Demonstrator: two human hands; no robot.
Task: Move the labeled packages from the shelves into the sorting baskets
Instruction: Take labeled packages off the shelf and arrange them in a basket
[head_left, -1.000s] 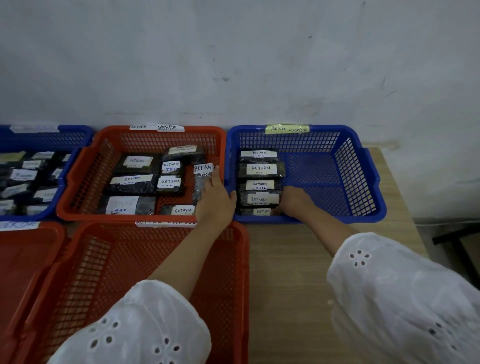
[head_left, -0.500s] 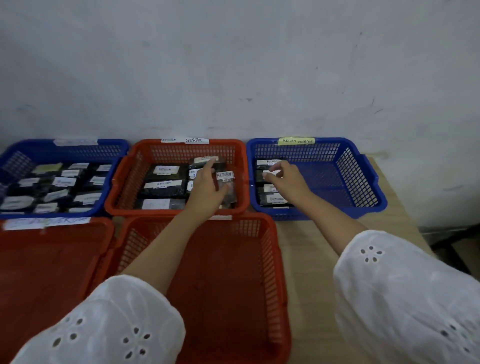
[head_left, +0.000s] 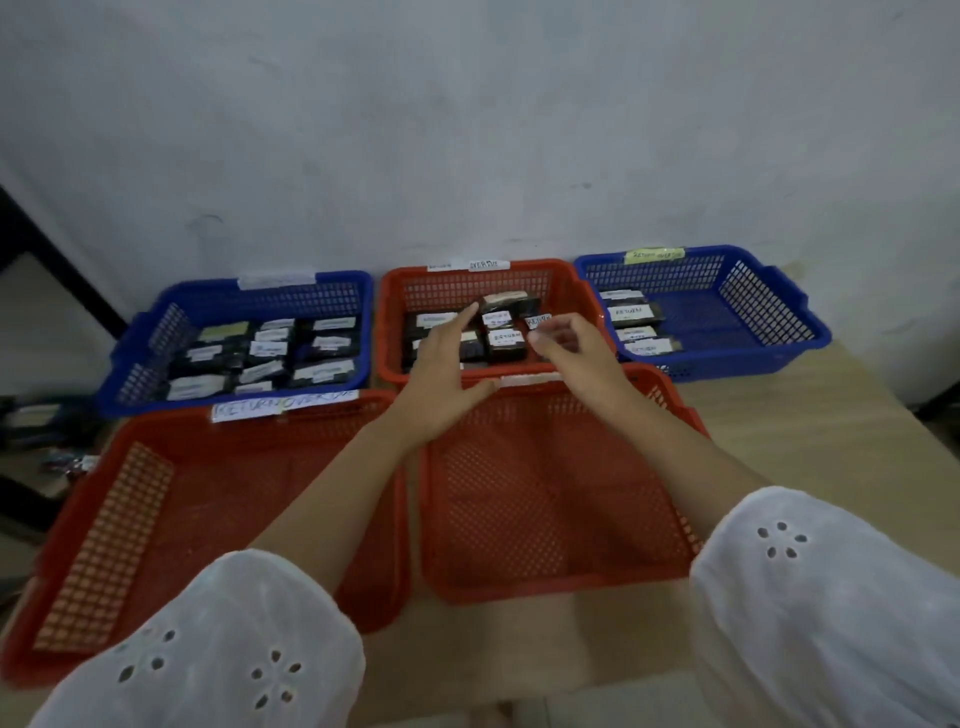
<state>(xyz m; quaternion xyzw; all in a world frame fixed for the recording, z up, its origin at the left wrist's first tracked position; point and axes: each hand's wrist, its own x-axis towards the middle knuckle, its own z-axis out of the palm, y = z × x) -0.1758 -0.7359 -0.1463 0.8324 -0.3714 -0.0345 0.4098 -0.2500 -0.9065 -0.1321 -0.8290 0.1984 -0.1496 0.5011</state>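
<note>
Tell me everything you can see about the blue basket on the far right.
Blue plastic-looking basket with mesh walls and floor and a flared rim. A yellow-green label sits on its back rim. It rests on the wooden table by the wall. Dark packages with white RETURN labels line its left side; the rest is bare.
</note>
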